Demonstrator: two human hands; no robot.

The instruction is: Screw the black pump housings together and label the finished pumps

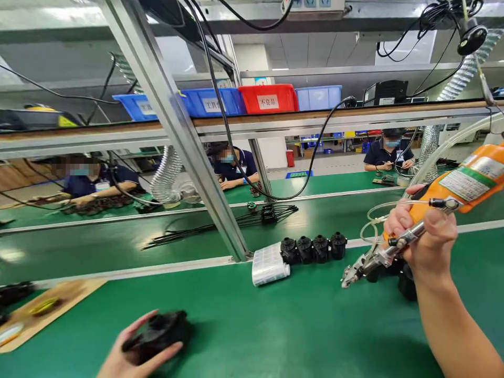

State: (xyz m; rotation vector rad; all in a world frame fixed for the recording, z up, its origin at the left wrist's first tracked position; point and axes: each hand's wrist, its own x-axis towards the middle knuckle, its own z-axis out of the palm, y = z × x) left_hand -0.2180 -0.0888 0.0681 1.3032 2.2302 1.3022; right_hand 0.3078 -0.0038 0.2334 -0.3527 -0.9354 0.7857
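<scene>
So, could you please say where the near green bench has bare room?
The green bench is bare between the black plastic part in the left hand and the right forearm, and between that part and the flat brown sheet. It's crowded at the four squat black parts and beneath the orange tool.

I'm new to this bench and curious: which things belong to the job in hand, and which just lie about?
Seem to belong:
black part, in left hand
orange tool, in right hand
row of black parts, probably

Seemingly lying about:
clear plastic item
brown sheet
red bin
</scene>
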